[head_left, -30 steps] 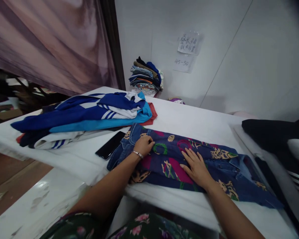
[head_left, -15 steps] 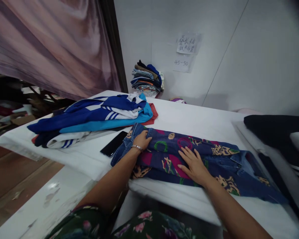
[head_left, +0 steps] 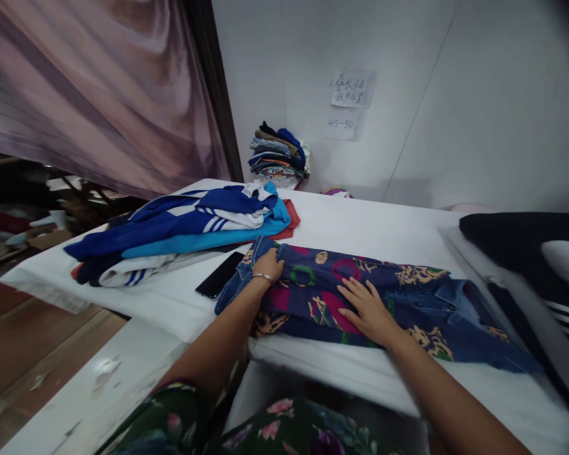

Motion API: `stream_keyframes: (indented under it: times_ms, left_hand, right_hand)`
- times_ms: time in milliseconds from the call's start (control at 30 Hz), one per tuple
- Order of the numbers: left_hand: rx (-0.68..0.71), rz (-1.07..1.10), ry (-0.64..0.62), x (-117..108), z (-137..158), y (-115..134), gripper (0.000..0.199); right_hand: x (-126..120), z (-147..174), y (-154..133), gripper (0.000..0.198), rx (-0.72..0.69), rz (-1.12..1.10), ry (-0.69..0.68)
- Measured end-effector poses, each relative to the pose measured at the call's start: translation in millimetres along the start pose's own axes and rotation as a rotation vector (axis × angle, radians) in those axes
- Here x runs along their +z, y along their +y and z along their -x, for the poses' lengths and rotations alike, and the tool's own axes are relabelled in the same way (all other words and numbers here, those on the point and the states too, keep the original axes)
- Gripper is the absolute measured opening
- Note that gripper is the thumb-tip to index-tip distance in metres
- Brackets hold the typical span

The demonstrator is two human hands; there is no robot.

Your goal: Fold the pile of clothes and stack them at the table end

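A patterned denim jacket (head_left: 308, 309), dark blue with magenta, green and tan prints, lies folded lengthwise on the white table. Its collar end points right. With bent fingers my left hand (head_left: 268, 266), a bracelet at its wrist, grips the jacket near its left end, where the cloth is doubled over. My right hand (head_left: 367, 311) rests flat on the middle of the jacket, fingers spread. A black phone (head_left: 219, 275) lies just left of the jacket, close to its folded end.
On the left of the white table (head_left: 360, 224) is a heap of blue-and-white clothes (head_left: 171, 224). A folded clothes stack (head_left: 279, 155) stands by the wall behind. Dark garments (head_left: 526, 246) lie at the right. Two paper signs (head_left: 351, 88) hang on the wall.
The camera view has shifted slightly. Both hands keep nearly the same places on the jacket, and the jacket's fold looks unchanged.
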State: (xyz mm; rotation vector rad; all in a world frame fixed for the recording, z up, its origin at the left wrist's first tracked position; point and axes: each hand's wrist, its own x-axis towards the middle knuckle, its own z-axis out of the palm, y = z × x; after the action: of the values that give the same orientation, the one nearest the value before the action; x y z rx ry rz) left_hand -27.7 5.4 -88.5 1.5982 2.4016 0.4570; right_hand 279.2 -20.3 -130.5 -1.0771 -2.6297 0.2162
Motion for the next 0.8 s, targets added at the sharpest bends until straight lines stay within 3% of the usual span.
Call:
stream_keyframes:
  times_ms: [100, 200, 300, 467, 667, 800]
  left_hand:
    - [0.107, -0.039, 0.059, -6.1, 3.2, 7.5, 0.056]
    - [0.352, -0.106, 0.13, -6.7, 5.9, 18.6, 0.057]
    - [0.562, -0.213, 0.065, 4.7, 7.5, 27.2, 0.057]
    - [0.573, -0.388, -0.08, 30.1, 6.8, 27.2, 0.064]
    - [0.617, -0.423, -0.036, 36.5, 1.8, 21.4, 0.066]
    - [0.632, -0.412, -0.026, 37.7, 0.5, 21.2, 0.066]
  right_hand:
    - [-3.5, -0.7, -1.8, 0.051, 0.019, -0.051, -0.008]
    - [-9.6, -1.2, -5.3, 0.054, 0.033, -0.136, -0.009]
    - [-17.6, -5.5, -5.6, 0.056, 0.069, -0.254, 0.03]
    - [-39.1, -20.9, 27.3, 0.056, 0.271, -0.184, 0.158]
    - [-50.3, -10.5, 108.5, 0.059, 0.717, 0.138, -0.002]
    - [-40.4, -0.5, 131.8, 0.061, 0.789, 0.119, -0.009]
